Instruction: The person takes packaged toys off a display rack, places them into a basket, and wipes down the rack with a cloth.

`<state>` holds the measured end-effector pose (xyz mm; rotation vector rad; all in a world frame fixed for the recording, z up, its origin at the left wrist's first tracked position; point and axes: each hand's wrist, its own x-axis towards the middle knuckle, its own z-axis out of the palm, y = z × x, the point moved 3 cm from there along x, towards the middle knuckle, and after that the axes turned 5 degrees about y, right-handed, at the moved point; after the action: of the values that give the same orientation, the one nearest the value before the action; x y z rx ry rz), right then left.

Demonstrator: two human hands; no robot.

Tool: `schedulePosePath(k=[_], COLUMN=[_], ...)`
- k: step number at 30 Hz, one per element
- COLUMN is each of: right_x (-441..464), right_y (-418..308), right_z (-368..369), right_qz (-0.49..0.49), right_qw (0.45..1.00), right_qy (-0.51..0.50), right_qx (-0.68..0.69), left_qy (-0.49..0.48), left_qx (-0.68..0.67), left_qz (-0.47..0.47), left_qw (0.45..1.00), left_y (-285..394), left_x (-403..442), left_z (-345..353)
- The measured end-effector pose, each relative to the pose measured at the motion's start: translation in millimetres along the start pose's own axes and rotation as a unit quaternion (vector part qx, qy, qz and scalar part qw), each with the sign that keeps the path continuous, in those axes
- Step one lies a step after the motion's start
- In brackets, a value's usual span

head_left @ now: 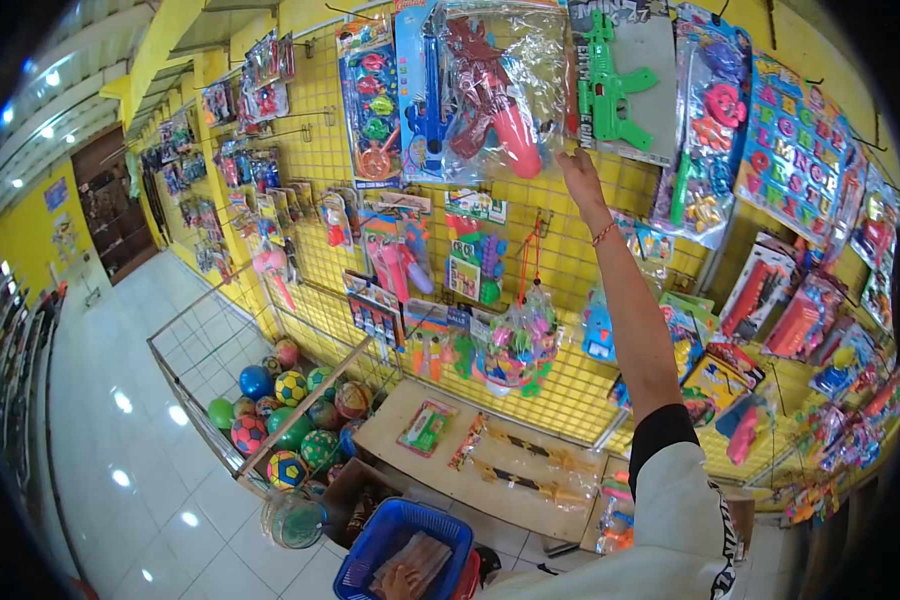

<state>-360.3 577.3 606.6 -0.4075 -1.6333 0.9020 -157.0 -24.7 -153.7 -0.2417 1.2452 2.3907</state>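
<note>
My right hand (582,185), raised on an outstretched arm, has its closed fingers at the lower right edge of a clear plastic toy pack (490,95). Inside that pack are a dark red piece and a pinkish-red one. The pack hangs high on the yellow grid wall, between a blue-backed toy pack (422,90) and a green toy gun on a card (610,90). Low in the view, my left hand (400,582) is at a clear-wrapped pack (417,560) inside a blue plastic basket (405,512). Its fingers look closed on the wrapping, partly cut off by the frame's edge.
A wire cage with several balls (290,388) stands left of a low wooden bench (390,420), which carries packaged toys. More packs, including an alphabet letter set (792,150), hang on the right. A tiled aisle (120,400) runs along the left.
</note>
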Motion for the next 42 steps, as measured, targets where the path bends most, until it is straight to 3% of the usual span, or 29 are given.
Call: schedulePosePath(k=[7,9,10,13,14,21,23,26,30,33,35,36,38,40,41,42], right_x=[12.3,19.9,18.0,-9.1,-10.0,-2.7,-9.2,-13.4,-34.2,-52.6,-79.6,-95.5,-138.4,-197.8,-235.2,-272.2], right_y=[-13.6,-5.9,-7.6,-50.9,-59.2,-68.7,-81.7,-102.3,-146.2,-171.1,-188.7,-193.3,-185.9,-167.3,-156.4,-146.3], right_z=[22.5,36.6,44.9,41.5,41.9,53.9,46.7,35.3,21.3,18.6,18.1,18.6,18.9,23.6,23.4,21.2], right_qz=[0.025,0.063,0.042,0.071,0.029,-0.015,-0.121,-0.208,-0.237,-0.279,-0.206,-0.232,-0.175,-0.111,-0.110,-0.111], right_qw=[0.991,0.945,0.922,0.901,0.910,0.936,0.947,0.954,0.951,0.940,0.938,0.927,0.928,0.920,0.911,0.902], right_qy=[-0.080,-0.219,-0.233,-0.277,-0.280,-0.287,-0.217,-0.162,-0.143,-0.140,-0.204,-0.209,-0.261,-0.324,-0.352,-0.377], right_qx=[0.105,0.236,0.307,0.327,0.304,0.205,0.204,0.140,0.140,0.135,0.188,0.207,0.199,0.191,0.183,0.178], left_qy=[-0.020,0.064,0.067,0.091,0.095,0.107,0.111,0.127,0.164,0.195,0.189,0.201,0.144,0.145,0.152,0.147], left_qx=[-0.107,0.064,0.063,0.106,0.110,0.066,0.032,-0.059,-0.166,-0.090,0.108,0.226,0.179,0.163,0.183,0.297], left_qz=[-0.061,0.008,0.010,0.053,0.058,0.034,0.012,-0.050,-0.099,-0.047,0.023,0.069,0.196,0.233,0.255,0.298], left_qw=[0.992,0.996,0.996,0.989,0.988,0.991,0.993,0.989,0.967,0.976,0.976,0.951,0.953,0.948,0.937,0.895], left_y=[24.6,28.4,26.0,23.9,25.4,51.7,61.9,81.9,104.9,124.0,155.0,174.4,190.1,231.5,256.6,283.8], left_x=[-1.8,-5.8,-7.1,-6.8,-6.4,-10.7,-17.0,-32.8,-59.6,-74.7,-87.5,-90.6,-88.6,-100.4,-109.4,-115.4], left_z=[35.5,47.7,52.1,57.0,58.5,69.4,74.1,85.1,102.8,108.4,116.5,123.3,119.9,145.0,159.6,166.8])
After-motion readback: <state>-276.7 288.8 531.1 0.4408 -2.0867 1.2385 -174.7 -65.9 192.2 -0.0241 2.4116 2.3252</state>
